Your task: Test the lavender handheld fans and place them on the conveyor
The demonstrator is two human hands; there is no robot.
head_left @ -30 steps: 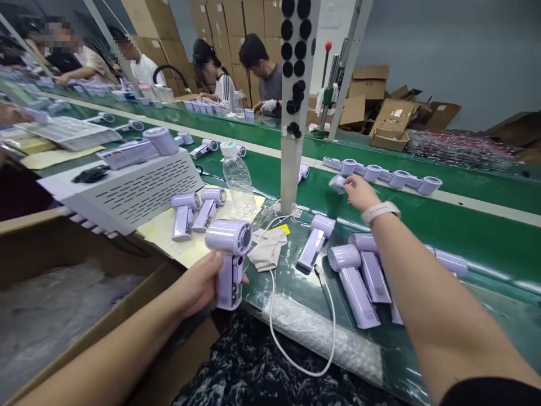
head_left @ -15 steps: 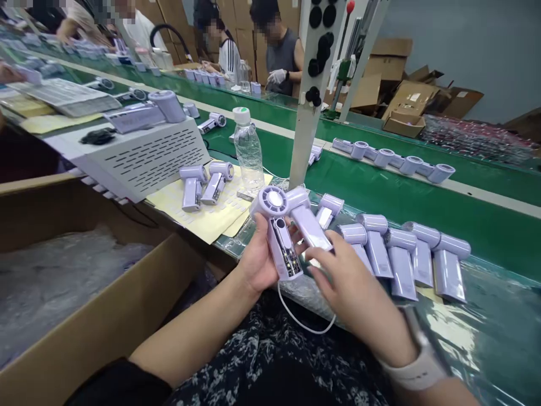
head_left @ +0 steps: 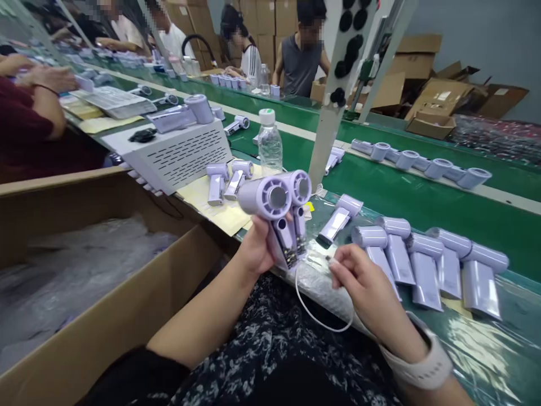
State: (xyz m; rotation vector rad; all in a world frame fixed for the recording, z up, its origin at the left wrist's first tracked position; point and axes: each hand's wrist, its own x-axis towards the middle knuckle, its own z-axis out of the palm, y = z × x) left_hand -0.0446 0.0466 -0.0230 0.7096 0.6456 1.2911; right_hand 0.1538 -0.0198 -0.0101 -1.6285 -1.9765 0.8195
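Held fans [head_left: 258, 197]: smooth plastic. Bottle [head_left: 270, 148]: clear, glossy plastic. Carton [head_left: 122, 299]: matt cardboard.

This is a factory assembly workshop. A long, green-surfaced tabletop [head_left: 448, 208] stretches into the background, with many matching lilac plastic handheld fans [head_left: 426, 276] laid out along it, some with circuitry bare in their handles. Several people line it, among them a person in a grey sleeveless top [head_left: 298, 65] on the far side. Stacked brown cardboard cartons [head_left: 266, 22] rise behind them, opened brown boxes [head_left: 442, 97] are heaped at the right, and a large open cardboard carton [head_left: 127, 299] holds crumpled clear plastic [head_left: 105, 265].
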